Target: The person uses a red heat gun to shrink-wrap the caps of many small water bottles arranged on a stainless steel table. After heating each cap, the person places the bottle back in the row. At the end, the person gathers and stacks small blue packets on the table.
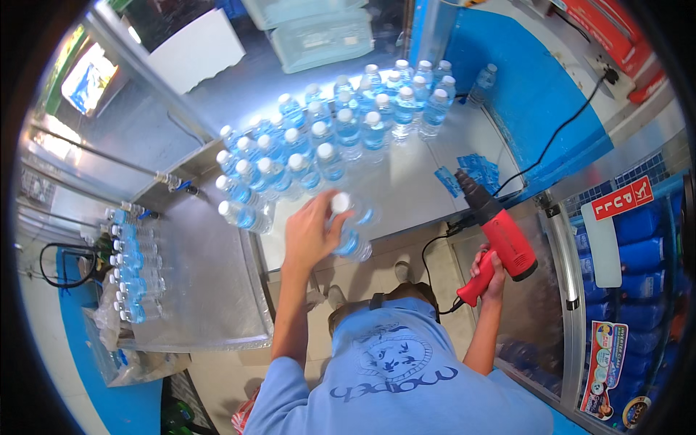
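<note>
Works at a pale counter (406,196), hemmed in on the right by a curved blue wall (522,80) and, nearer, by a glass-doored cooler (573,290). Has a black cord (560,134) looping down from the upper right to the counter's right end, and blue labels (478,170) lying loose near the nozzle of a heat gun (510,243). To the left, a metal basin (199,290), with small taps (174,183) at its far side. Past the counter, translucent bins (322,45) and a white sheet (199,51).

Most in the way: a dense cluster of small bottles (333,123), upright in uneven rows over the counter's far and left parts. Against the blue wall, a lone bottle (482,85). Clear sides, white caps, blue bands; liquid level too hard to tell. Along the basin's left edge, a row of similar bottles (141,268); in the cooler, blue containers (641,283).

Left hand (312,225) over the counter's near edge, thumb and fingers curled around the top of a white-capped bottle (359,209), slightly blurred. Just below, a second bottle (354,245), blue-banded; held or not, cannot tell. Right hand (489,274) wrapped around the heat gun's handle, well apart from the bottles. Red casing, black nozzle pointing up and left.
</note>
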The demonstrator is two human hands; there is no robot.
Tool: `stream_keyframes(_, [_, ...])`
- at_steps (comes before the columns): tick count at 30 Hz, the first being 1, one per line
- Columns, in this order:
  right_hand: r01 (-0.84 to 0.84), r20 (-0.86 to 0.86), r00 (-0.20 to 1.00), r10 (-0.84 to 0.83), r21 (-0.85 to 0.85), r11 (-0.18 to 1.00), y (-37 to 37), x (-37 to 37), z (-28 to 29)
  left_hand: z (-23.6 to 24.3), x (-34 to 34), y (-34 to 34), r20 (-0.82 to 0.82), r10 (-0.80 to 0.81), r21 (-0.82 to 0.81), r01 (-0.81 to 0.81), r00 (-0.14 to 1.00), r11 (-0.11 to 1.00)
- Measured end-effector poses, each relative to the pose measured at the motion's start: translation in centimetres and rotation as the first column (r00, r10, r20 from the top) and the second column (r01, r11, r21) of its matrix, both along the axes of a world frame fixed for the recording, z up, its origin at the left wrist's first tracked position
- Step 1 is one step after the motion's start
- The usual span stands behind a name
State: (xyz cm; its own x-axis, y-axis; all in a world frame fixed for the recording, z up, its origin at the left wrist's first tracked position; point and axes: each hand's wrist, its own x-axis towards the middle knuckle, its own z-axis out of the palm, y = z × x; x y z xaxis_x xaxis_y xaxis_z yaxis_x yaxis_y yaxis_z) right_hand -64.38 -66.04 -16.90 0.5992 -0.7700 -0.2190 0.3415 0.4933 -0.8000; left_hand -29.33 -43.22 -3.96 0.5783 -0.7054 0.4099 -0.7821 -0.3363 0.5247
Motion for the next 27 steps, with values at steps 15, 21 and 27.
stream_keyframes(15, [-0.19, -0.08, 0.979, 0.188, -0.011, 0.982, -6.7, -4.5, 2.3, -3.2, 0.4, -22.9, 0.24, -0.125, 0.228, 0.069, 0.963, 0.971])
stream_keyframes(21, [-0.218, -0.084, 0.973, 0.216, -0.022, 0.976, -7.6, -4.2, 1.7, -1.6, 0.5, -24.1, 0.092, -0.12, 0.327, 0.084, 0.989, 0.941])
stream_keyframes(27, [-0.268, -0.124, 0.959, 0.256, -0.093, 0.959, -9.5, -2.8, 0.3, -1.2, 0.4, -24.9, 0.073, -0.036, 0.436, 0.0, 0.997, 0.9])
